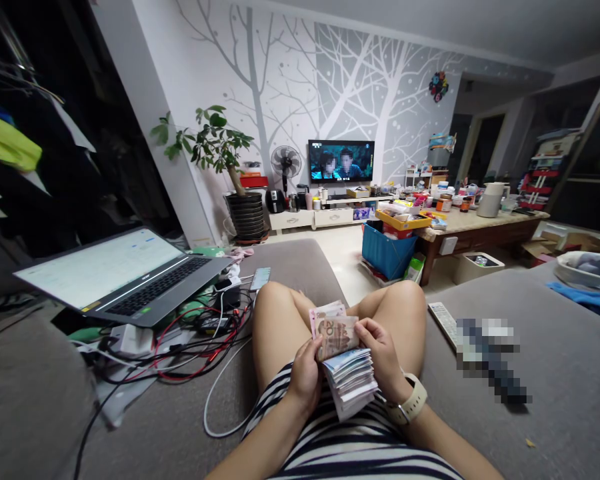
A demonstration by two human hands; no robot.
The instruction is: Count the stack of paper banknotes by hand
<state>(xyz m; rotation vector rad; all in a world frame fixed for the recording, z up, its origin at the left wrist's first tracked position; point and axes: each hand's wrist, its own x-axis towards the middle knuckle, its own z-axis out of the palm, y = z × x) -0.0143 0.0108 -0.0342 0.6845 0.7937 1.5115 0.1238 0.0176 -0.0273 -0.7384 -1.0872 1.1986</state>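
Observation:
Several banknotes [336, 337] are held up between my two hands, a brownish one marked 20 in front and pinkish ones behind it. My left hand [306, 375] pinches their left edge, thumb on the face of the front note. At the right edge, my right hand [380, 350] grips the 20 note between thumb and fingers. Just below rests a thick stack of folded papers [350, 383], bluish on top with white and pink edges, on the striped cloth [330, 443] over my lap. A pale watch is strapped round my right wrist.
An open laptop [155, 280] and tangled cables [215, 333] lie to the left on the grey sofa, with a phone [261, 279] near my knee. A white remote [444, 323] lies right of my thigh. Ahead stands a cluttered table [505, 223] beside a blue bin [387, 250].

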